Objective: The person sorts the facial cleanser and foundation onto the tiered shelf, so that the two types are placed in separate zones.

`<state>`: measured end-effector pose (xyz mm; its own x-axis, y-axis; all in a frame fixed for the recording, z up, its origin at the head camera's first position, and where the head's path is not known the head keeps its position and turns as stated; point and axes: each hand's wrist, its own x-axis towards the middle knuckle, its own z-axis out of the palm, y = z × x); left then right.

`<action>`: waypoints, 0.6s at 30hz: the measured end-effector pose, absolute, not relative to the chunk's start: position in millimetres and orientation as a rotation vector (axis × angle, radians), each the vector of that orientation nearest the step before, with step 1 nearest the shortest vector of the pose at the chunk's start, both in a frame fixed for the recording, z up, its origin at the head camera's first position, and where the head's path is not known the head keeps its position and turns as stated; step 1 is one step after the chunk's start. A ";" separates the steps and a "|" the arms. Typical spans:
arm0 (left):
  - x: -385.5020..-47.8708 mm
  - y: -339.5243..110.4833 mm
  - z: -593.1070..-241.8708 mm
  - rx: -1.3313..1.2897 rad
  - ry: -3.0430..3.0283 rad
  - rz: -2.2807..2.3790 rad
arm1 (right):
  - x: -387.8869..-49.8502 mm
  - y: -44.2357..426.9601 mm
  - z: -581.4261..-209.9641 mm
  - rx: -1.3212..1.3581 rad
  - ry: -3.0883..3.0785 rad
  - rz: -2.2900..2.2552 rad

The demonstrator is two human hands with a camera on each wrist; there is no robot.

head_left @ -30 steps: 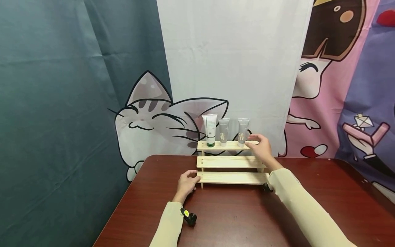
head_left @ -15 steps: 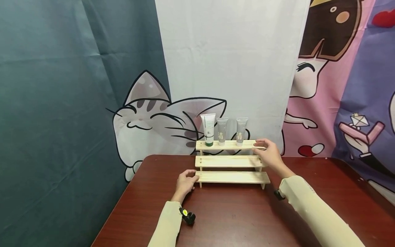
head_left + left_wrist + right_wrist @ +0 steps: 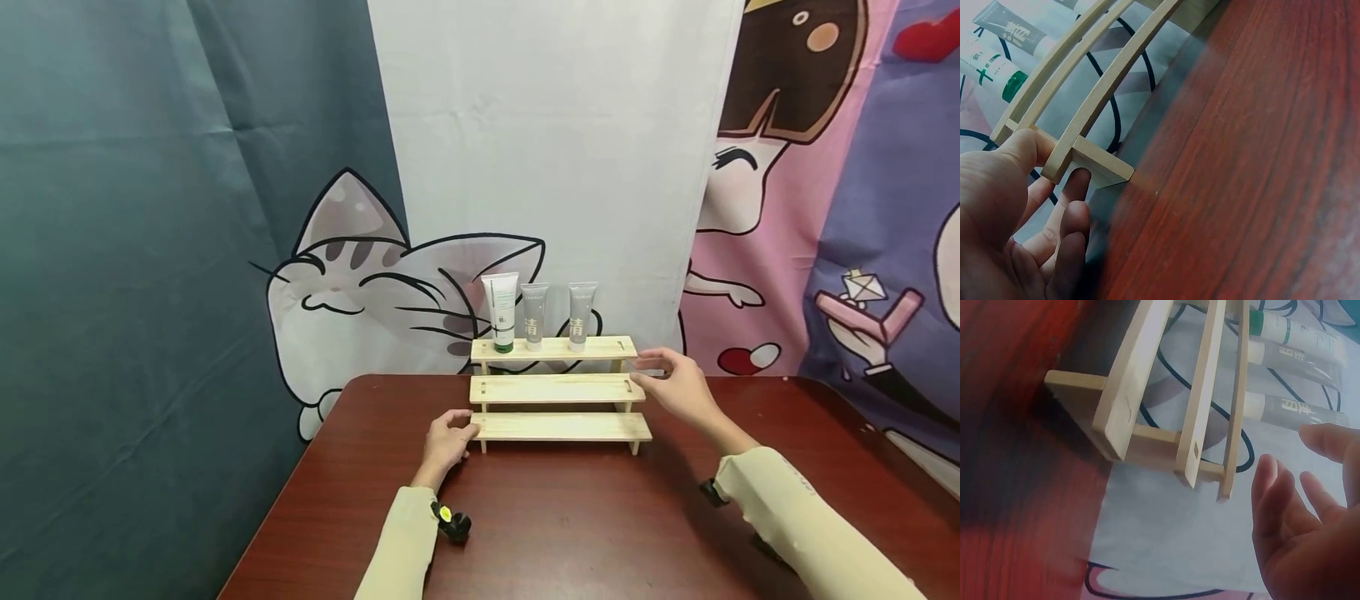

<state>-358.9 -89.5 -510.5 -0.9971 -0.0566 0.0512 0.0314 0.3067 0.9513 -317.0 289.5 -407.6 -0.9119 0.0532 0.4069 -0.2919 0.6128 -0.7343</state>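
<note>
A three-tier wooden display rack [image 3: 562, 427] stands on the table. Upright on its top tier, from left to right, are a white squeeze tube with a green cap [image 3: 502, 310], a grey squeeze tube [image 3: 534, 315] and another grey squeeze tube [image 3: 580, 315] set a little apart. My left hand [image 3: 446, 442] pinches the left end of the lowest board, its thumb [image 3: 1025, 147] above and fingers below. Just off the rack's right end, my right hand [image 3: 678, 387] hovers with thumb and fingers spread. The right wrist view shows nothing between those fingers [image 3: 1272, 494].
The dark red wooden table [image 3: 570, 517] extends in front of the rack and to both sides. Behind it hangs a curtain [image 3: 600, 167] printed with cartoon figures. Small black wrist cameras [image 3: 456, 525] are strapped at the sleeves.
My right hand has moved right and slightly down, away from the right grey squeeze tube and past the rack's end. The left hand keeps its place on the lowest board.
</note>
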 end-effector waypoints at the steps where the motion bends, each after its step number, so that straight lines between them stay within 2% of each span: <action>1: -358.7 -90.1 -510.6 0.024 -2.474 -1.810 | -315.2 290.9 -407.8 0.202 -2.453 1.214; 18: -357.7 -90.0 -508.4 0.012 -2.473 -1.841 | -275.5 326.9 -406.3 0.218 -2.454 1.057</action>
<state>-357.7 -90.0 -508.4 -0.9983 -0.0408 0.0420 0.0285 0.2875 0.9574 -275.5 326.9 -406.3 -0.8833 0.0343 0.4675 -0.3161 0.6929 -0.6480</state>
